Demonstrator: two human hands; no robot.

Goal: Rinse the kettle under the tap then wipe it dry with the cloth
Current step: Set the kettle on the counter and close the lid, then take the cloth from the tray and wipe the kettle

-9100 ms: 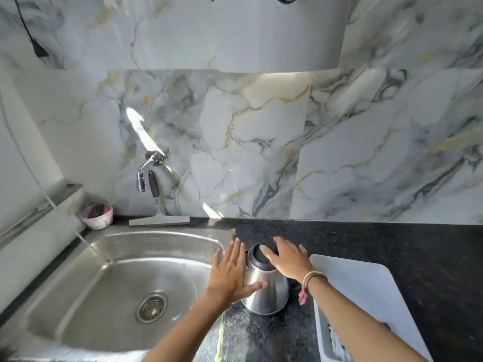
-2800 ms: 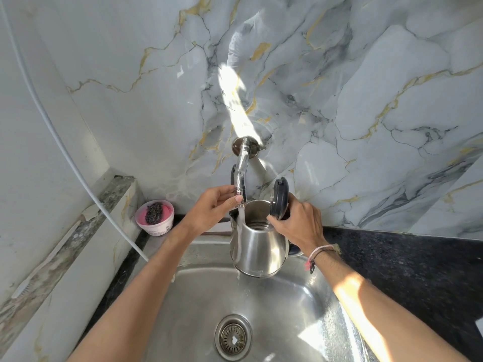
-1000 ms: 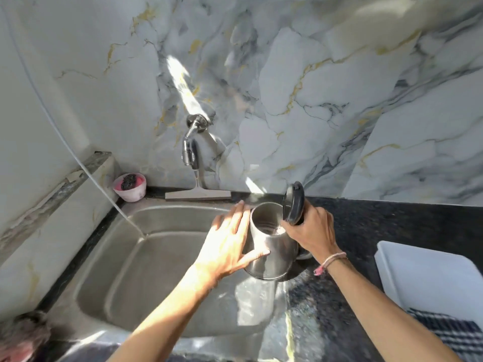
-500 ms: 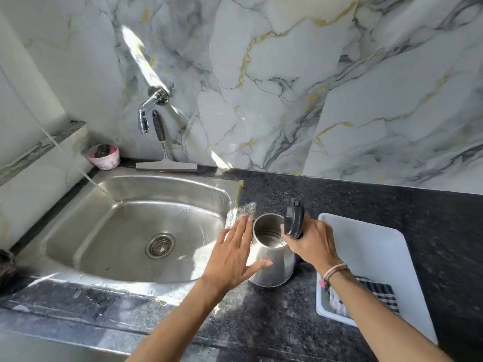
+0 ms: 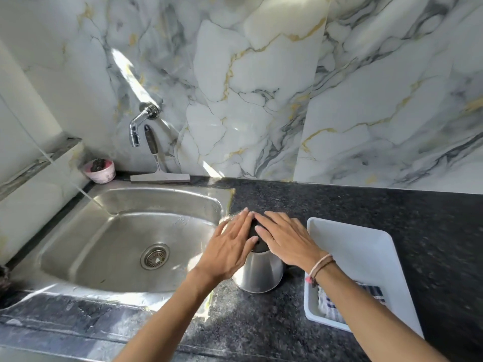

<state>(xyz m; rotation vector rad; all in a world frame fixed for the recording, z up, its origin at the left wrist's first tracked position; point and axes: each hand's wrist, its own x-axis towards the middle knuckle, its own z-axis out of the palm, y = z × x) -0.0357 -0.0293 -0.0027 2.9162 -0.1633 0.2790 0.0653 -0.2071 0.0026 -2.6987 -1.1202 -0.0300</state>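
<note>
The steel kettle stands upright on the black counter, just right of the sink. Its black lid is down. My left hand lies flat against the kettle's top left, fingers straight. My right hand rests flat on the lid from the right, fingers stretched out. Neither hand curls around the kettle. The checked cloth lies in the near end of a white tray, partly hidden by my right forearm. On the wall above the sink's back left is the tap, with no water running.
The steel sink lies left of the kettle, its drain in the middle. A squeegee leans on the wall behind it. A pink bowl with a scrubber sits in the back left corner. Black counter runs to the right.
The kettle's lid, held up by my right hand half a second ago, is now down. Both hands have come to lie flat over the kettle's top.
</note>
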